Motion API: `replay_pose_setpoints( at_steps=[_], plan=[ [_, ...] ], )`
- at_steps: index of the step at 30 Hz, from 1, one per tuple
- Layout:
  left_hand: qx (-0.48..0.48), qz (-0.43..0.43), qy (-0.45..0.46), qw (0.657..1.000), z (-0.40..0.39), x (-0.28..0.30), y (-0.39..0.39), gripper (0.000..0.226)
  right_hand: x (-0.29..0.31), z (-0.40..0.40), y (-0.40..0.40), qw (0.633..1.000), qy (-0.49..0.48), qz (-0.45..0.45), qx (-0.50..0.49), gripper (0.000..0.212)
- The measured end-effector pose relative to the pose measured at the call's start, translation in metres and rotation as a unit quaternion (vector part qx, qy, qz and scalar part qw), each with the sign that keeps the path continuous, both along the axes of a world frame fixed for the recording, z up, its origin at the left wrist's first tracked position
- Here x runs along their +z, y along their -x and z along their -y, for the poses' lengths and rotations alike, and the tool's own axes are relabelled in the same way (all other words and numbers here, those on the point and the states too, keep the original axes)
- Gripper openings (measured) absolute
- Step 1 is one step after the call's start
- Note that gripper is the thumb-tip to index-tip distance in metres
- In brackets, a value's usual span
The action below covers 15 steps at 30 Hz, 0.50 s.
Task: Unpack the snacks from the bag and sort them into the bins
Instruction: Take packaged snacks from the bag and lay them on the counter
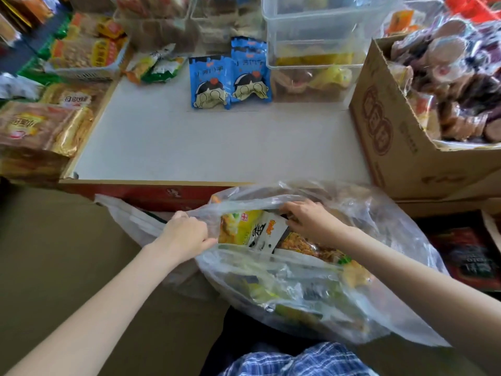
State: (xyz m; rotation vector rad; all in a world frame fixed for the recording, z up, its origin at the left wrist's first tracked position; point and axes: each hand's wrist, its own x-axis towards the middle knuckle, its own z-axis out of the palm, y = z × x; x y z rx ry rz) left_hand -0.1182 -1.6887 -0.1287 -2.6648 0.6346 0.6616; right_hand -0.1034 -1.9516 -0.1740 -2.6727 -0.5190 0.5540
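Observation:
A clear plastic bag [311, 289] full of snack packets lies in front of me, below the table edge. My left hand [187, 234] grips the bag's left rim and holds the mouth apart. My right hand [311, 218] reaches into the opening, fingers curled on a packet; just what it grips is partly hidden. A yellow packet [238, 226] and a white packet [267, 234] show in the mouth. Two blue snack packets [230, 77] lie at the back of the white table [203, 142]. Stacked clear bins [317, 50] stand behind them to the right.
A cardboard box [401, 147] of wrapped round cakes stands on the right. Bread packs [40, 126] and a white basket [84, 71] of snacks crowd the left. A green-and-yellow packet [157, 67] lies beside the blue ones. More clear bins [162, 25] stand at the back.

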Motion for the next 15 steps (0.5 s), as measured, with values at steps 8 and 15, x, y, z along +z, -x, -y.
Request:
replay_pose_setpoints(
  at_steps=[8,15],
  plan=[
    [0.081,0.031,0.147,0.985,0.006,-0.007,-0.003,0.027,-0.032,-0.051,0.003,0.986,0.167,0.001,-0.001,0.056],
    [0.116,-0.077,0.165,0.976,0.002,-0.022,-0.009,0.073,-0.05,-0.062,0.009,0.99,0.123,-0.045,-0.046,0.061]
  ],
)
